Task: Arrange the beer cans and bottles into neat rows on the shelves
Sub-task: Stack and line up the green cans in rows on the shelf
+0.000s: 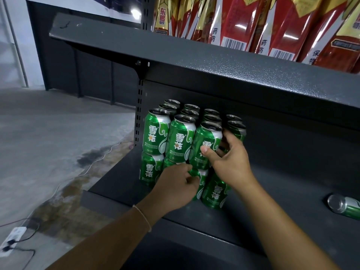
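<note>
Green beer cans stand stacked in two layers at the left end of the dark grey shelf (272, 172). My right hand (228, 160) grips the front upper can (204, 141) of the third column, thumb across its label and fingers round its right side. My left hand (175, 187) holds the lower can (200, 180) beneath it, fingers curled on its top rim. Another lower can (215, 193) stands just right of that one. One more green can (344, 206) lies on its side at the right edge of the shelf.
The upper shelf (214, 61) overhangs the cans and carries red and gold boxes (243, 22). A perforated upright (139, 114) bounds the stack on the left. On the concrete floor at the left lie a power strip (13, 238) and cables.
</note>
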The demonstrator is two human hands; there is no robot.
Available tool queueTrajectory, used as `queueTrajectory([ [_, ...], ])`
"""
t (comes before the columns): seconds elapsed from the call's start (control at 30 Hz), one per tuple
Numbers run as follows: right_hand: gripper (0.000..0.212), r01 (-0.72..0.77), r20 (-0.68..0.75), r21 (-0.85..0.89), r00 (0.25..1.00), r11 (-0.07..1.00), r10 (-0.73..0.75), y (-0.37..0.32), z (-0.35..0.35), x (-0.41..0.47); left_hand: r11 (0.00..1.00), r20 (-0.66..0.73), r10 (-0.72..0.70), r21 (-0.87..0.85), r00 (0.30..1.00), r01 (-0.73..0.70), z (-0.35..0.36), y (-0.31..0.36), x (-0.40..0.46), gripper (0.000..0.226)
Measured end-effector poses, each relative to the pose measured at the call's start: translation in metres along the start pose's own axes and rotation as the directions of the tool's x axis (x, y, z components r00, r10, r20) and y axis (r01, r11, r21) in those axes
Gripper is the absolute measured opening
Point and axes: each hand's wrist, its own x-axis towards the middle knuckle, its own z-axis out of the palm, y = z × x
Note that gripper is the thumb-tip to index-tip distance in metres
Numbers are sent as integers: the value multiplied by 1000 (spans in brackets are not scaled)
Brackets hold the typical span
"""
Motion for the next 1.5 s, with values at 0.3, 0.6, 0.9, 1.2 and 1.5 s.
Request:
queueTrajectory([
  [0.3, 72, 13, -96, 87, 995, 996, -5, -10, -19, -20, 992, -82, 110, 74, 991, -104, 7, 15, -1, 20],
  [0.6, 35, 20, -320, 21, 947, 1000, -12, 0, -106, -39, 930, -81, 337, -128, 938, -345, 66, 63, 13, 29],
  [0.9, 32, -137, -481, -132, 875, 982, 57, 68, -231, -70, 929, 152, 319, -247, 936, -277, 175, 114, 44, 39],
  [1.2, 64, -457, -546, -208, 788, 865, 285, 162, -336, -84, 950, 255, 268, -232, 929, -210, 293, 156, 83, 40],
  [1.5, 102, -666, -467, -300, 727, 683, 504, 221, -377, -73, 980, 282, 167, -149, 945, -129, 363, 173, 100, 42],
])
